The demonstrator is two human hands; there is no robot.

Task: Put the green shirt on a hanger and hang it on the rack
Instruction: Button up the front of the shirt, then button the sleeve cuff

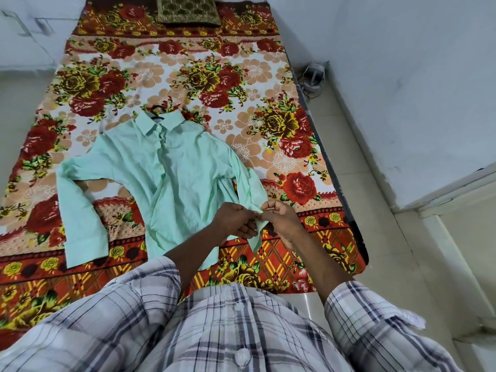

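The light green shirt (166, 170) lies spread flat on a floral bed sheet (214, 76), collar away from me and buttoned at the top. A black hanger hook (157, 109) sticks out above the collar; the rest of the hanger is hidden inside the shirt. My left hand (236, 220) and my right hand (281, 218) meet at the cuff (259, 232) of the shirt's right-side sleeve, both pinching its fabric. The other sleeve lies bent on the sheet at the left.
A dark patterned pillow (188, 9) sits at the head of the bed. White walls flank the bed on both sides. A cable and a small device (312, 76) lie on the floor by the right wall. No rack is visible.
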